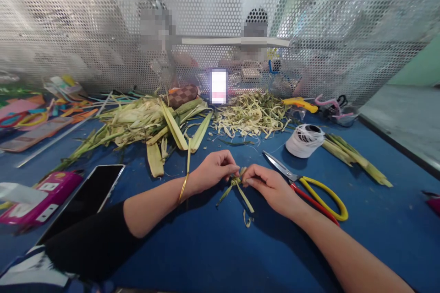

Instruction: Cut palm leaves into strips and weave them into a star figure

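A small knotted piece of corn husk strips point(235, 183) is held between my two hands, just above the blue tabletop. My left hand point(216, 169), with a gold bangle at the wrist, pinches its upper left side. From the other side, my right hand point(266, 185) pinches it with thumb and forefinger. Two thin ends hang below the knot, one to each side; the fingers hide its top. Right of my right hand lie scissors point(305, 183) with one yellow and one red handle. A curled husk scrap point(246, 219) rests below the piece.
Corn husks point(134, 119) are heaped at the back left, beside a pile of shredded husk point(252, 114). A spool of white thread point(304, 141) stands before more husks point(357, 158). Left are a phone point(85, 199) and a magenta tissue pack point(51, 194). A perforated metal screen point(213, 4) closes the back.
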Motion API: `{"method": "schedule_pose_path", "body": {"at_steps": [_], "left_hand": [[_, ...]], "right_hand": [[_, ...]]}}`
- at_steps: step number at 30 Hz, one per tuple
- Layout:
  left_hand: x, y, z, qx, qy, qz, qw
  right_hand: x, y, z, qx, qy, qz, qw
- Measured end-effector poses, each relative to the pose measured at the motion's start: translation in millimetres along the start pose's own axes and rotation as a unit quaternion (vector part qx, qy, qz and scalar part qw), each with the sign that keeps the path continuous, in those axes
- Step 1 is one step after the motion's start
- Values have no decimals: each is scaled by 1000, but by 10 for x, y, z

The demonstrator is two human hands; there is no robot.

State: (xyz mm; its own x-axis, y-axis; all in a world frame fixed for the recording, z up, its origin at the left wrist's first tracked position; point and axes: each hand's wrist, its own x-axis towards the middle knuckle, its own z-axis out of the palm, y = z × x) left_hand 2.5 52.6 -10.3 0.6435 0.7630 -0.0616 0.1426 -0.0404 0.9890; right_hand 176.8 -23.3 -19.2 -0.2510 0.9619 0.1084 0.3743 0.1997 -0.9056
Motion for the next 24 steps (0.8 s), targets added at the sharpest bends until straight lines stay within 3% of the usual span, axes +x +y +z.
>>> {"method": "schedule_pose_path", "body": {"at_steps": [17, 24], "left_hand": [[-9, -18, 29, 82, 37, 12, 996], [29, -42, 7, 61, 55, 4, 997]], "right_hand": [[-29, -33, 44, -70, 3, -23, 997], [13, 10, 60, 47, 64, 31, 996]]}}
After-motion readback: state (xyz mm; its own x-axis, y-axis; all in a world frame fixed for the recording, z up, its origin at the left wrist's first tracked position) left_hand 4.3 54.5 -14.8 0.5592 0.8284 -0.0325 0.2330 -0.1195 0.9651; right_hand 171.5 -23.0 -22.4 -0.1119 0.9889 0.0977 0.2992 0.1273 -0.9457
